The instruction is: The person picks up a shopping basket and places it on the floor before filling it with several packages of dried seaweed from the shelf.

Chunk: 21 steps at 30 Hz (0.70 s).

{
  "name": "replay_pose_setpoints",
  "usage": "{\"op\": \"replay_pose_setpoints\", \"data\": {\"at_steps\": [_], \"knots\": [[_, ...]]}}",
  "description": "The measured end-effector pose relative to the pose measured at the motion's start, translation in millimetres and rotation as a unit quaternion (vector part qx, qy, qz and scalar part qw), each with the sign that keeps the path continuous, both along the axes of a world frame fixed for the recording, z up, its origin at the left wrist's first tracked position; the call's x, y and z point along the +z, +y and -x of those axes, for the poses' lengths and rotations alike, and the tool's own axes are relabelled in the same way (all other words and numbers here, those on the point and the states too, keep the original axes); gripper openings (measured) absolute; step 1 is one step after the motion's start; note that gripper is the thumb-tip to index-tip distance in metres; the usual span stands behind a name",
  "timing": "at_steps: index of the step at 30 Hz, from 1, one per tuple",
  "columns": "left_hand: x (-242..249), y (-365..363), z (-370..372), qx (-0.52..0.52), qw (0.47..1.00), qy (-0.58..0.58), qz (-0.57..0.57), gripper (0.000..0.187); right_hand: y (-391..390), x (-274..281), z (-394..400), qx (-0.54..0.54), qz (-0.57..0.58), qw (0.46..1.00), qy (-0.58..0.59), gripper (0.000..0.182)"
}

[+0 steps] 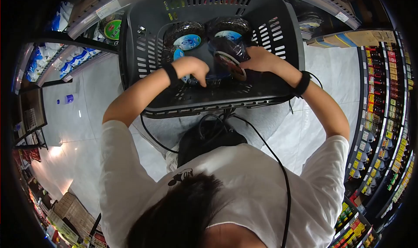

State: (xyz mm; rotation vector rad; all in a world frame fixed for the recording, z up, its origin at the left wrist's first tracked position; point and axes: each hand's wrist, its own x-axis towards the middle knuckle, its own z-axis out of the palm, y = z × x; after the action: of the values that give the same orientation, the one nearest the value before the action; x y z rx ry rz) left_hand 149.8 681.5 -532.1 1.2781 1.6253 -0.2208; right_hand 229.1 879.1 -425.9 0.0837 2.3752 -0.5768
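Observation:
A dark grey plastic basket (261,91) is in front of me, with slotted walls. Inside lie several round packs of something dark in clear wrap; a left pack (185,29) and a right pack (228,26) show blue oval labels. My right hand (260,60), at the basket's right side, grips the edge of a wrapped round pack with a reddish label (230,64), which is tilted up. Over the basket's left half, my left hand (194,69) has its fingers bent downward and apart, beside a smaller blue label (179,54). No object shows in it.
Shelves (109,8) with price tags run along the far side, over the basket's far corners. Bottles and packets fill a tall rack (383,117) on the right. A purple-labelled bottle (69,99) lies on the tiled floor (78,130). Black cables (285,182) hang by my body.

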Motion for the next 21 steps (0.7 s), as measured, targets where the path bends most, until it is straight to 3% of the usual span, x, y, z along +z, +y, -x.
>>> {"op": "replay_pose_setpoints", "data": {"at_steps": [2,5,9,12,14,16,17,21], "knots": [[-3,12,-29,-0.011,0.999,0.028,-0.041,0.048,-1,-20,1,0.065,-0.030,0.997,0.016,0.046],[-15,20,-61,0.028,0.991,0.094,-0.092,0.038,-10,-31,3,0.069,-0.031,0.997,0.015,0.051],[-40,20,-60,0.055,0.989,0.077,-0.115,0.037,-29,-36,8,0.089,-0.034,0.995,0.037,0.052],[-38,17,-52,0.012,0.989,0.089,-0.120,0.037,-34,-56,11,0.118,-0.028,0.992,0.032,0.053],[-72,11,-47,-0.008,0.979,0.106,-0.176,0.031,-40,-59,12,0.113,-0.011,0.993,0.009,0.049],[-57,6,-42,0.000,0.975,0.101,-0.200,0.024,-41,-60,13,0.129,-0.006,0.992,0.008,0.046],[-67,1,-41,-0.001,0.967,0.103,-0.231,0.024,-40,-59,13,0.135,-0.004,0.991,0.008,0.045],[-32,-13,-30,-0.010,0.993,0.051,-0.110,0.059,-35,-56,8,0.143,0.002,0.989,-0.034,0.045]]}}
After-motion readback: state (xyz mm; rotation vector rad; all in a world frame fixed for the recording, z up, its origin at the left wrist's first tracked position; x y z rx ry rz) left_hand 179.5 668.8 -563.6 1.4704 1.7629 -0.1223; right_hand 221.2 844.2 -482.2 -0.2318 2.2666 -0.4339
